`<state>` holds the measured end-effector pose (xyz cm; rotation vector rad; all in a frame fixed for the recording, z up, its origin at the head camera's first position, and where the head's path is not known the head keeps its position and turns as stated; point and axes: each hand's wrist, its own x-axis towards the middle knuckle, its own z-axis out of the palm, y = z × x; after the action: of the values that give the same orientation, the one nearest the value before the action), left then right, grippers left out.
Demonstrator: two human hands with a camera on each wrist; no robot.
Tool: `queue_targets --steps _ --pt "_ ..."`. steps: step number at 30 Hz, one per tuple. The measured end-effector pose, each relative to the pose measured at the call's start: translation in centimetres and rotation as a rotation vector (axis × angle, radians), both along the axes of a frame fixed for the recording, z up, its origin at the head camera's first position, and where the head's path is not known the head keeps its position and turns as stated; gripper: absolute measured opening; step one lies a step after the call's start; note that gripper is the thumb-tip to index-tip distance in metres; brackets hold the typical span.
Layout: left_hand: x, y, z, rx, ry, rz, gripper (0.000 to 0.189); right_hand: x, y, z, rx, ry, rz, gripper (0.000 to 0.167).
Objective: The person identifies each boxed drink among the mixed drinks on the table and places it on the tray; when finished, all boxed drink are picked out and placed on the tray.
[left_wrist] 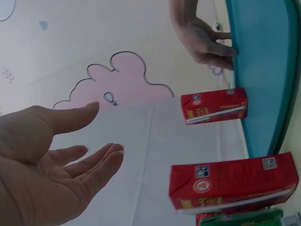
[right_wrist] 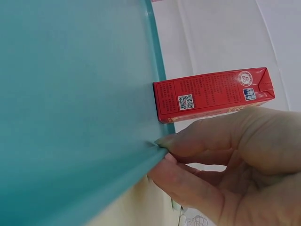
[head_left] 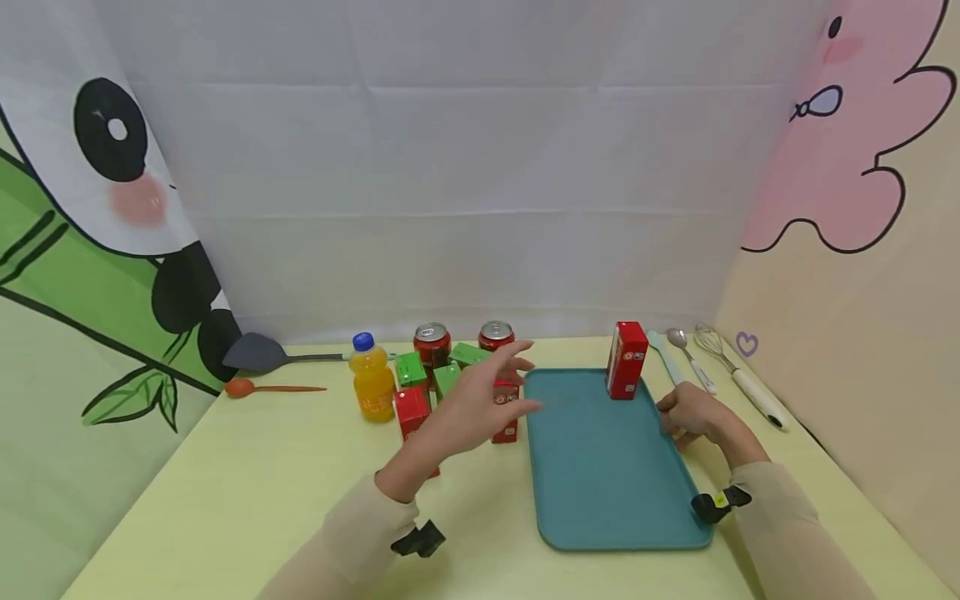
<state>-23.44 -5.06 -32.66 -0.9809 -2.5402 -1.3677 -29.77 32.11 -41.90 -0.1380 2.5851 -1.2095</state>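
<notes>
Right hand [head_left: 699, 414] pinches tray [head_left: 603, 467], long axis toward worktop [head_left: 300, 475] back edge; red carton [head_left: 626, 364] upright at tray's far-right corner; left hand [head_left: 474, 406] released.

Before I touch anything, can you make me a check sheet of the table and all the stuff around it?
Surface: table, pale yellow.
Job's things: tray; red box upright in its far right corner; other red boxes and green boxes left of it.
Clutter: bottle, cans, turner, orange spoon, whisk.
Grips: left grip holds nothing, fingers parted; right grip pinches the tray's right edge.
Cables: nothing seen for certain.
Surroundings: pale backdrop, cartoons either side.
</notes>
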Motion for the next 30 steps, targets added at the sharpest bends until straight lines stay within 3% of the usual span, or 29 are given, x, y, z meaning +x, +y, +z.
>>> queue_targets --steps 7,12,15,18,23,30 --pt "0.7 -5.0 2.0 0.047 0.07 0.113 0.063 0.3 0.1 0.1 0.015 0.01 0.0 0.047" --pt "0.7 -8.0 1.3 0.023 0.081 0.218 0.061 0.3 0.0 0.1 0.021 0.008 0.008 0.048" --pt "0.1 -9.7 0.6 -0.021 0.08 0.264 0.064 0.2 -0.3 0.0 0.025 0.014 0.018 0.048" --pt "-0.6 -11.3 0.2 -0.069 0.038 0.288 0.07 0.0 -0.6 0.0 0.034 0.015 0.028 0.048" --pt "-1.0 -13.5 0.1 -0.117 -0.091 0.293 0.078 -0.1 -0.8 0.1 0.052 0.014 0.03 0.047" --pt "-1.7 -14.6 -0.5 -0.129 -0.197 0.22 0.085 0.2 -0.4 0.5 0.052 0.005 0.027 0.048"
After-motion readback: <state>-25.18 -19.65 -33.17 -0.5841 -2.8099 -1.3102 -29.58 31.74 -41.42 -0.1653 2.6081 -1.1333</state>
